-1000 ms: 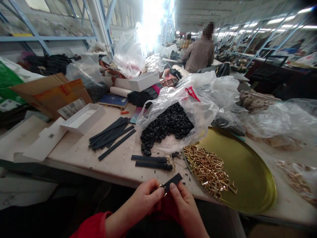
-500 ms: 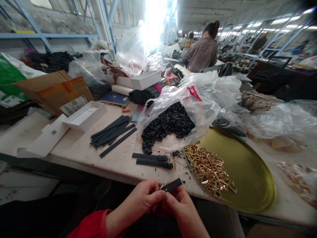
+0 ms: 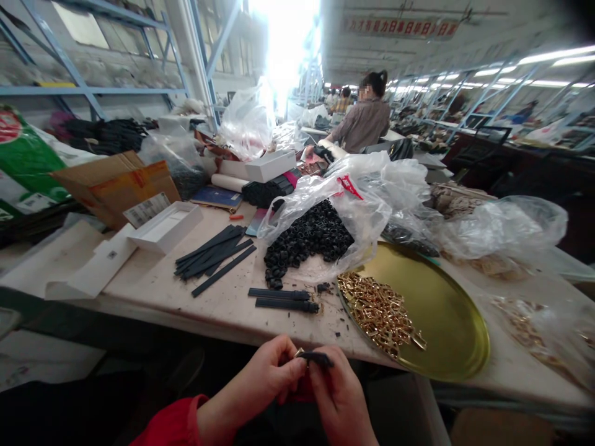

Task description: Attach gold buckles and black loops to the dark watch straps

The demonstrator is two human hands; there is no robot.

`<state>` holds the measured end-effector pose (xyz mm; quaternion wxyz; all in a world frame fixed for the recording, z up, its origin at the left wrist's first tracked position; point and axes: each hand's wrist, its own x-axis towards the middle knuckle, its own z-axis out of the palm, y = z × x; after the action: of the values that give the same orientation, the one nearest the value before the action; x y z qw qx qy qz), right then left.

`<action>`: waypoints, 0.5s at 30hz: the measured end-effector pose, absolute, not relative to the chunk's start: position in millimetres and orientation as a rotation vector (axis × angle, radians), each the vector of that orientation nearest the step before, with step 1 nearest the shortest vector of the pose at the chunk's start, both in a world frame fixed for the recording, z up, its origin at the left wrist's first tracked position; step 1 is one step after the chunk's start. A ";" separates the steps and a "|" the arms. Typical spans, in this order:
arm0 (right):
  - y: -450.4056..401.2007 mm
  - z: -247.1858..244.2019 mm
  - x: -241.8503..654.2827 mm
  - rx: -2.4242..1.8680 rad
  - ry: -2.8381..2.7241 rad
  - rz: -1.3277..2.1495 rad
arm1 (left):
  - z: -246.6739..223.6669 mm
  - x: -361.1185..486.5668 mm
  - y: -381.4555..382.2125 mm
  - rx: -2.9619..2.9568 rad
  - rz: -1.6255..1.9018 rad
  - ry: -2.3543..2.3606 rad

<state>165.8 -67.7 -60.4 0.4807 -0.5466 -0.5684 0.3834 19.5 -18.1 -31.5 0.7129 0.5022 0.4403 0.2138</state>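
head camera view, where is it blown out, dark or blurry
head view: white glare swallows detail at top centre; deep shadow lies under the table; the far banner looks soft; the dark strip between left hand and right hand shows little detail; the top right corner darkens

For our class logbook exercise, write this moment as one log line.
left hand: at gold fitting | right hand: holding dark strap | gold pieces: piled on round tray

Glossy gold metal buckles [image 3: 376, 313] beside matt black strips [image 3: 211, 251].
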 end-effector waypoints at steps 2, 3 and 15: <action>-69.3 -57.9 165.8 -1.270 -1.412 0.925 | -28.7 19.8 -21.7 1.126 0.478 0.987; -69.8 -57.8 165.1 -1.251 -1.356 0.986 | -27.0 19.6 -23.3 1.131 0.471 0.989; -56.0 -55.3 165.9 -1.438 -1.327 0.981 | -31.0 20.8 -12.6 1.241 0.441 1.122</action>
<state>165.9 -56.0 -55.3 0.4585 -0.5839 -0.5386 0.3984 20.8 -12.6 -31.0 0.6486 0.5461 0.4934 0.1939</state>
